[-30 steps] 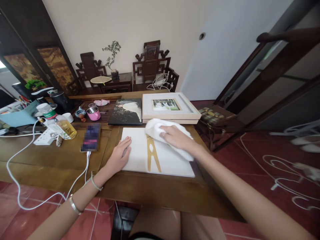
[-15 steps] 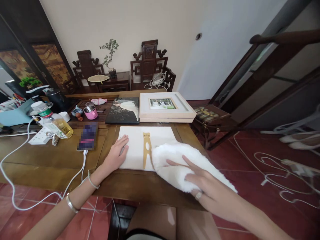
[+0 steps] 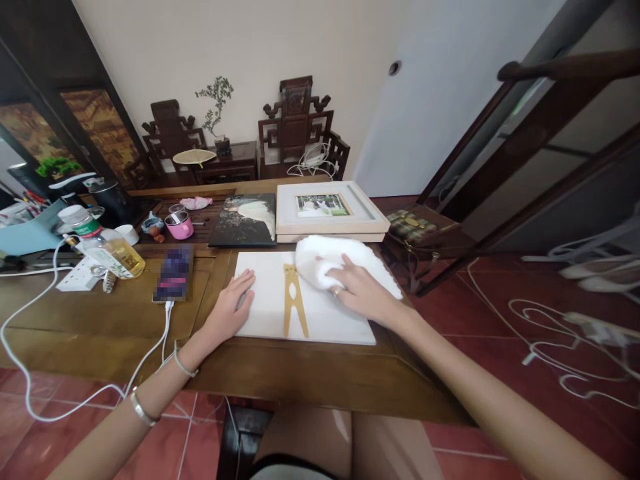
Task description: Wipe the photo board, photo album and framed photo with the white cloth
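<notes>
Head view, white cloth [image 3: 353,249] in right-hand grip [image 3: 357,290], white board [image 3: 335,320] beneath

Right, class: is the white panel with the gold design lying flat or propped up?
Lying flat: the white panel rests along the wooden table, with the left hand laid over its left edge.

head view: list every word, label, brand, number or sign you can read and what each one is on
No text reads clearly.
Bottle: pale marks on its green band, too small and blurred to read.
Phone: screen pixelated, nothing readable.
White panel: gold shape looks a bit like an "A", but I can't confirm it is a letter; no other lettering visible.
</notes>
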### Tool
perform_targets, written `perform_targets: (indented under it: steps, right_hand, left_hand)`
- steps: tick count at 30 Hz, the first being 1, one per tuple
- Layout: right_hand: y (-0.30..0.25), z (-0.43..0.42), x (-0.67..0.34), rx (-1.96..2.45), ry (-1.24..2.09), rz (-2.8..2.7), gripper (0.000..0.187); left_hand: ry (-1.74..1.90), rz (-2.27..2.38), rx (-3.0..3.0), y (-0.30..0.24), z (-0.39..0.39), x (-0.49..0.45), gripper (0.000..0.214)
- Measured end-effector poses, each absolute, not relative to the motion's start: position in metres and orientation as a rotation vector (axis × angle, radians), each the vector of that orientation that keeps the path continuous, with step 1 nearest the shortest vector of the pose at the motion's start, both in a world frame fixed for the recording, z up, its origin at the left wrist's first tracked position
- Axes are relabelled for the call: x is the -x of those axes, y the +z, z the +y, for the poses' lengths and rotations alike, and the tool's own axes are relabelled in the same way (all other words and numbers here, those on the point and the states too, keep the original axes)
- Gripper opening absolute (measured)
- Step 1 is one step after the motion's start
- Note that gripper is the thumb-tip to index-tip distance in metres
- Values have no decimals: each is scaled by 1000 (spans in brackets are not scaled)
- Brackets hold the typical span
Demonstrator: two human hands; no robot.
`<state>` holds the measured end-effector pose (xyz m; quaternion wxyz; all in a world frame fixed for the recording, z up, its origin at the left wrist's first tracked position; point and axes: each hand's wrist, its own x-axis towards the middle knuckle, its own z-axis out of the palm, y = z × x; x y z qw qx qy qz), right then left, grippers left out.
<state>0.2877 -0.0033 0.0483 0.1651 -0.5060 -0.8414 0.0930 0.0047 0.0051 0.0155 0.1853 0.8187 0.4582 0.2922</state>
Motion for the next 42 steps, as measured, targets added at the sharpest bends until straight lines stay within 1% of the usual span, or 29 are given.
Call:
perform_targets:
  steps: [6,9,12,16,19,23,27,33,35,38,42]
  right_hand:
    - [62,-105,-290,1367,429,-2497,22]
    - [70,-130,-295,1317,498,-2545,24]
    - [68,-117,-302,1419,547,-2473,25]
    - [60,-59,-306,1578,465,-2327,31]
    - [60,-8,-301,1525,397,-2364,24]
    - [62,29,-290,1518,339,-2335,25]
    - [60,5,-284,1507,324,-2371,25]
    - [72,-98,-287,1432,474,-2480,29]
    - [76,-119,-288,1384,489,-2524,29]
    - [77,-120,-288,1375,449,-2557,26]
    - [70,-73,-281,1485,387,-2468,24]
  left_hand:
    - [835,1289,-2309,13,5,-5,40]
    - [839,1292,-2311,12,6,-5,40]
    - [848,1290,-2308,12,6,-5,39]
    - [842,1276,-2313,13,6,-5,39]
    - [833,1283,-2306,14,6,-5,40]
    - [841,1278,-2303,15,6,-5,40]
    - [846,1274,-2311,14,6,-4,39]
    - [827,1287,-2310,14,5,-5,40]
    - [826,1293,-2303,14,6,-5,40]
    - [831,1294,-2298,12,6,-5,40]
    - [841,1284,-2300,12,6,-5,40]
